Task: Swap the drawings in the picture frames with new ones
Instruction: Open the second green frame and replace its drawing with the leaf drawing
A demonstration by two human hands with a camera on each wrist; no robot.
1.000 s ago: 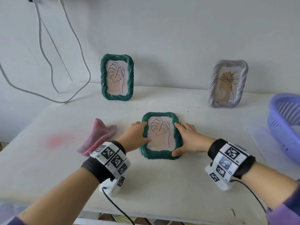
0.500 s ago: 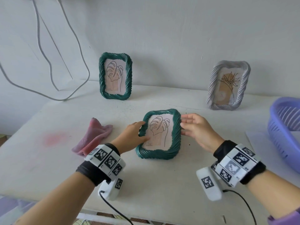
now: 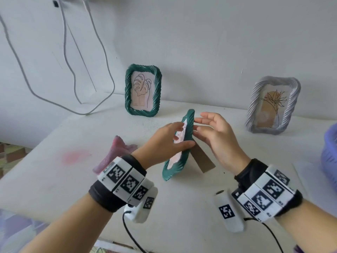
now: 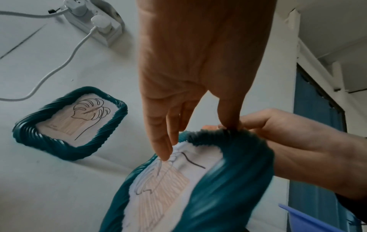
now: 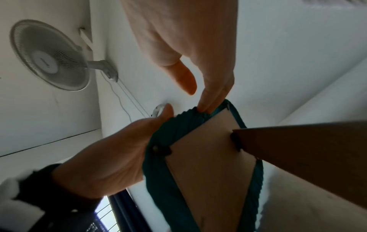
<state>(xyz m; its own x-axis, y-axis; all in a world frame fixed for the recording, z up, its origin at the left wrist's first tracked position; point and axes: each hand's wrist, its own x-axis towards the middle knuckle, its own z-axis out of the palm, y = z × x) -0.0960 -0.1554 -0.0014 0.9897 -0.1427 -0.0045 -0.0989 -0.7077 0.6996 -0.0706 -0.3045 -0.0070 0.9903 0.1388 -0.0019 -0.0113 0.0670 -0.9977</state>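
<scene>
Presently the step in hand was opening the first frame: the green frame [image 3: 179,145] stood on edge at table centre, back swung toward 3 o'clock, stand [image 3: 202,158] folded out. Left hand [image 3: 164,141] clamped it, thumb over the rim, fingers on the drawing [image 4: 158,180]. Right hand [image 3: 217,136] had fingers apart, tips touching the top rim.

Next move, prob.: turn the black tabs [image 5: 236,142] and lift the backing board [image 5: 210,157].

Basket [image 3: 330,152] at 3 o'clock; contents not visible.
</scene>
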